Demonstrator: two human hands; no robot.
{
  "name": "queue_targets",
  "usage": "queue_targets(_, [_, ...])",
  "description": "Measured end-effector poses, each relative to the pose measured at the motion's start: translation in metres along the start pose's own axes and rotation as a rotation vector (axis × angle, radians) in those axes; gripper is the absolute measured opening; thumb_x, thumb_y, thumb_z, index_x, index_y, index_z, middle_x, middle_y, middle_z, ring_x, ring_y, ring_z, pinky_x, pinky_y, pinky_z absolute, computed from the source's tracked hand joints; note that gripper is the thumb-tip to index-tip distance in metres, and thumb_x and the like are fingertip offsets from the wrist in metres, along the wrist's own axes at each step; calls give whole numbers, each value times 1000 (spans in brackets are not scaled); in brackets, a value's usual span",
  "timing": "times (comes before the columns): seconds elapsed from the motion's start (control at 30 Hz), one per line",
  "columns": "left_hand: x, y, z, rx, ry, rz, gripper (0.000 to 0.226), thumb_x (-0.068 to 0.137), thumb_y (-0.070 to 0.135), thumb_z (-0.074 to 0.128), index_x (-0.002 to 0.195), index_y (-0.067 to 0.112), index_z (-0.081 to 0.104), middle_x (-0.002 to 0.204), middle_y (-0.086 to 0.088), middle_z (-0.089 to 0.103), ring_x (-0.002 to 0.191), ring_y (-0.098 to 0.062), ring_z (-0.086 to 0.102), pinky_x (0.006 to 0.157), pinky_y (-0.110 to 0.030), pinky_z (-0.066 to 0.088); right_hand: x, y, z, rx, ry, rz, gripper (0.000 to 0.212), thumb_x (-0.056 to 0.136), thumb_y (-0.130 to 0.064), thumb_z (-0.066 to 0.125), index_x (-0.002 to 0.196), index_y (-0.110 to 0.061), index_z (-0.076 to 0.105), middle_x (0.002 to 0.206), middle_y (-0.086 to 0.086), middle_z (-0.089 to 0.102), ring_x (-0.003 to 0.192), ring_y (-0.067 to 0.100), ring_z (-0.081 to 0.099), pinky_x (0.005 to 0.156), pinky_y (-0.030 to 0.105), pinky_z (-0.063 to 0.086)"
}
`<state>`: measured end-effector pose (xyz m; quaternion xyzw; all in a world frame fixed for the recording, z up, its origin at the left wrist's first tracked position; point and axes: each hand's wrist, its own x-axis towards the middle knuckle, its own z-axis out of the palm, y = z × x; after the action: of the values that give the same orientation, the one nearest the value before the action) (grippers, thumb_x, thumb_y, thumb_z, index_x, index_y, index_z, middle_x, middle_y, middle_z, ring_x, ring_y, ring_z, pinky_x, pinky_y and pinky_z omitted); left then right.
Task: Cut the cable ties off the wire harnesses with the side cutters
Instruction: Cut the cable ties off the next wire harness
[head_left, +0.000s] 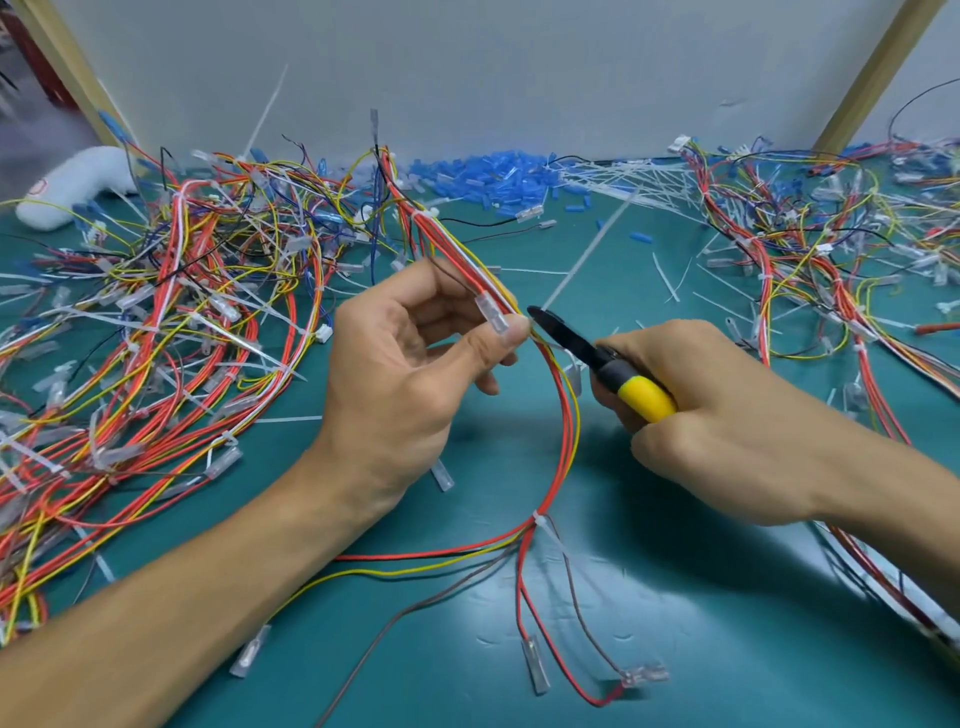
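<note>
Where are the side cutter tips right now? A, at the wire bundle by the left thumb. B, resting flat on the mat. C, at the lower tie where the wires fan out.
A: the right hand holds the side cutters, tips at the wire harness beside the thumb of the left hand.

Blue sleeves heaped by the wall — white roll, perhaps cloth, left.

The left forearm comes in from the lower left. The left hand is raised with the palm turned to the right, and its thumb and forefinger pinch a wire harness. The right forearm enters from the right edge. The right hand, knuckles up, curls its fingers round the side cutters.
</note>
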<state>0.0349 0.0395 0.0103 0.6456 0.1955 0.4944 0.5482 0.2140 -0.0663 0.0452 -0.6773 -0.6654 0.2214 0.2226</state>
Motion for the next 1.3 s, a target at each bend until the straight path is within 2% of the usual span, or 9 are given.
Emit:
queue_targets(0.2, [0,1,0,-17,-24,-15,14,83,3,72,89,-2,61,76,-1,65,63,-21,62,50,-31,50,-1,2,4,0,56,-17,21,53,-9,43,71,-8,32,60,1,24,60,16,17,49,36,15])
queue_targets(0.43, [0,3,-4,-88,-121,-181,11,88,9,66,89,0,60,76,-8,68,63,-27,62,52,-31,53,1,2,7,47,34,6,22,54,-9,45,70,-10,30,59,-3,24,59,14,17,51,36,15])
queue_targets(0.6, [-2,6,-6,-62,-367,-385,19,90,20,60,84,4,68,74,-13,70,59,-29,60,56,-33,50,1,-2,7,162,27,22,24,50,-8,48,65,-13,30,55,-5,25,56,15,20,51,38,17])
queue_targets(0.77, [-3,9,-3,15,-564,-434,16,88,16,64,92,1,68,77,-15,70,56,-28,59,49,-30,46,3,0,5,239,51,39,21,52,-8,48,62,-15,31,55,-4,27,57,19,21,51,44,20])
queue_targets(0.87, [-3,11,-2,55,-677,-465,21,86,14,69,103,1,66,76,-19,69,54,-25,56,48,-30,42,6,4,4,270,79,47,23,50,-6,47,61,-18,31,55,-4,27,56,19,21,53,41,19])
queue_targets(0.93, [-4,11,-3,65,-767,-489,27,88,12,72,112,1,65,78,-13,73,54,-21,55,49,-25,43,8,7,4,279,108,61,23,48,-6,47,61,-18,32,55,-2,28,56,20,22,52,39,19])
queue_targets(1.03, [-4,12,-8,9,-866,-528,27,92,8,68,118,2,62,77,-12,74,49,-18,58,46,-26,45,11,11,4,366,188,95,24,47,-5,49,64,-15,35,56,5,31,51,19,26,47,28,22])
queue_targets(1.17, [-1,12,-9,-203,-783,-556,32,90,9,68,120,3,60,77,-15,69,38,-17,55,39,-20,44,15,18,-1,402,276,76,30,47,-5,53,75,-1,44,62,13,39,54,21,35,47,32,30])
queue_targets(1.3, [2,10,-7,-349,-553,-578,35,89,11,65,122,2,59,77,-12,67,39,-15,55,40,-20,46,16,21,1,244,330,50,25,51,-9,53,75,-16,54,62,-3,49,61,23,41,56,44,39])
